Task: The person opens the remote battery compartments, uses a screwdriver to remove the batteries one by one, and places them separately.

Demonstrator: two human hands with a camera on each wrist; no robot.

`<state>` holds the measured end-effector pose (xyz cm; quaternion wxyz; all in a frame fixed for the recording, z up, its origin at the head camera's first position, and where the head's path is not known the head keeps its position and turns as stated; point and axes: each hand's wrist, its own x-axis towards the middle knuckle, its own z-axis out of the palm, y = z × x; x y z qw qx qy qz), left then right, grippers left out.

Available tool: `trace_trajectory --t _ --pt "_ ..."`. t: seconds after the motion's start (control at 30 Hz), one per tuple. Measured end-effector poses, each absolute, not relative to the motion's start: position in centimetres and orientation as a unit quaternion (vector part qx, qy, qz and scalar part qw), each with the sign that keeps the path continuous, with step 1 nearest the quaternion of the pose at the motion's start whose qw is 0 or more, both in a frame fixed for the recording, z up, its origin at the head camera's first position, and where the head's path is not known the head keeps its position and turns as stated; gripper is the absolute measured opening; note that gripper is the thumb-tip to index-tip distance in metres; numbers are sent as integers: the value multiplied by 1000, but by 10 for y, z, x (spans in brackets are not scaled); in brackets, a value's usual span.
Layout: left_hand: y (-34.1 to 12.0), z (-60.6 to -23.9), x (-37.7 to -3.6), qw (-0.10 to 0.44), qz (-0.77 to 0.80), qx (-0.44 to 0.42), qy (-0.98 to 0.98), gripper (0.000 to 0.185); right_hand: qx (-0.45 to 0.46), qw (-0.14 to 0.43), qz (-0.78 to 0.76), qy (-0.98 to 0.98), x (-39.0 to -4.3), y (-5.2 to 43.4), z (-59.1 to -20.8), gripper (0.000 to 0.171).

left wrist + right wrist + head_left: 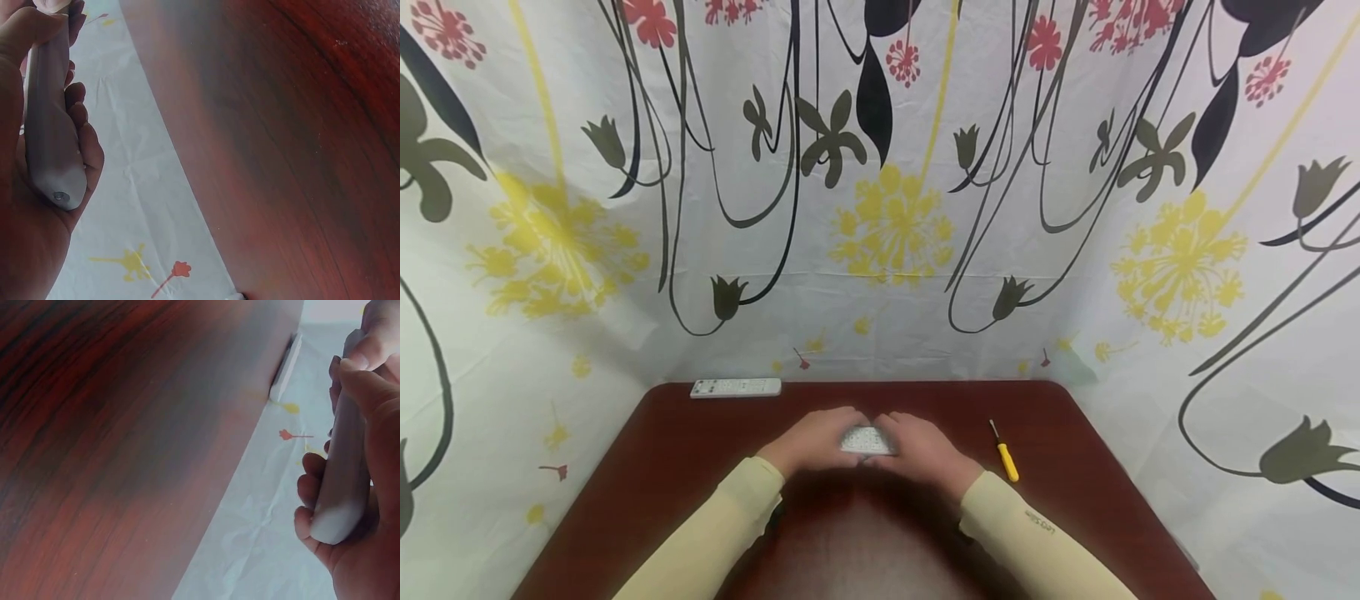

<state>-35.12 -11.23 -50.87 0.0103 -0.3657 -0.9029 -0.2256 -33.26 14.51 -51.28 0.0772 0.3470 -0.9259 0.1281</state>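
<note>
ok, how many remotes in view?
2. The held remote is gripped between left hand and right hand; the second remote lies near the table's far left corner.

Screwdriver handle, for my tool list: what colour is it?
The screwdriver handle is yellow, seen best in the head view.

The person's left forearm (703, 533) and right forearm (1045, 542), both in cream sleeves (748, 487), slant inward toward the fingers, cuffs ending behind them. The left hand (816, 442) and right hand (921, 450) face each other, both gripping. In the wrist views, each hand's fingers (92, 150) curl, and the thumbs (369, 387) lie across from the fingers, tips close together.
</note>
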Motion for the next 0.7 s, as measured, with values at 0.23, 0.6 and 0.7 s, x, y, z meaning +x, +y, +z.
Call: trace_trajectory --t 0.23,0.6,0.7 --pt "-111 -510 -351 13 -221 -369 -903 49 354 72 151 -920 -333 147 -512 60" --pt "-111 -507 -347 12 -214 -371 -904 46 357 75 153 -919 -332 147 -512 61" --pt "-111 -507 -347 12 -212 -372 -904 46 354 72 153 -920 -332 147 -512 62"
